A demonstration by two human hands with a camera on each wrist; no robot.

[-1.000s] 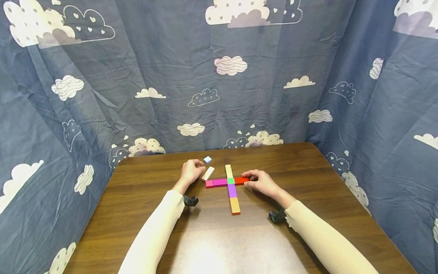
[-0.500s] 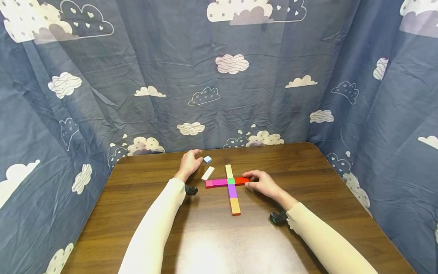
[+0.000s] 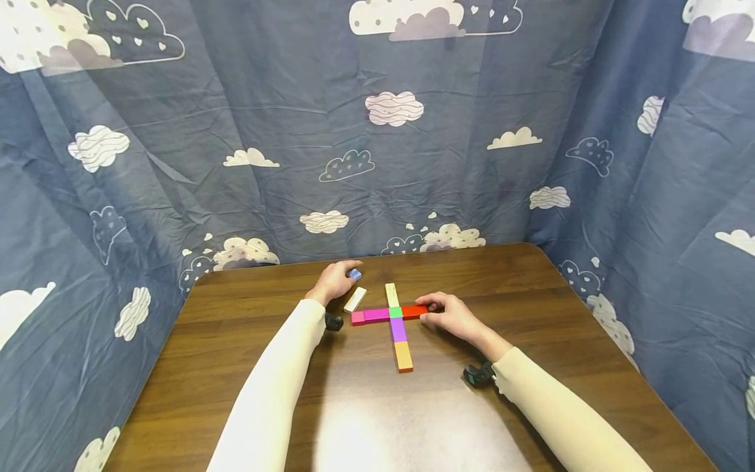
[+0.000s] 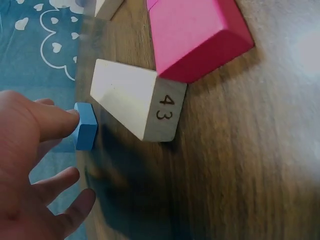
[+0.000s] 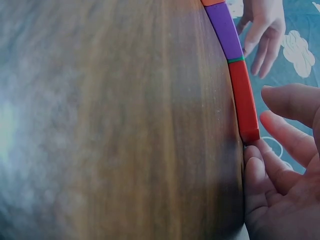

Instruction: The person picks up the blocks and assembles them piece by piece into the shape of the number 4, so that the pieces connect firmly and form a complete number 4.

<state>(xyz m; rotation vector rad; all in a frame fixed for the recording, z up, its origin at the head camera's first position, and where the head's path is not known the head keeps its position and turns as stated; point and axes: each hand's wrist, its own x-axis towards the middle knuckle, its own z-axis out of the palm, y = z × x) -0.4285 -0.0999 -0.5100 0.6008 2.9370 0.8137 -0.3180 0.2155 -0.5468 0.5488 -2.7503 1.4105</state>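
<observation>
My left hand [image 3: 332, 283] pinches a small blue block [image 3: 354, 275] near the table's far edge; in the left wrist view the thumb lies against this blue block [image 4: 86, 127]. Beside it rests a pale wooden block [image 4: 122, 92] marked 43, close to a pink block [image 4: 192, 37]. My right hand [image 3: 451, 316], its fingers loosely bent, is at the outer end of a red block [image 3: 413, 312]. Its lower fingers seem to touch that end, while the thumb stays apart. The red block belongs to a cross of coloured blocks around a green block [image 3: 396, 313].
The cross also has a magenta block [image 3: 376, 316], a cream block [image 3: 392, 295], a purple block [image 3: 398, 330] and an orange block [image 3: 404, 357]. Behind the brown wooden table [image 3: 236, 367] hangs a dark blue curtain [image 3: 283, 78] with clouds.
My left hand has moved from beside the pale block to the blue block further back and taken hold of it. My right hand has stayed by the red block.
</observation>
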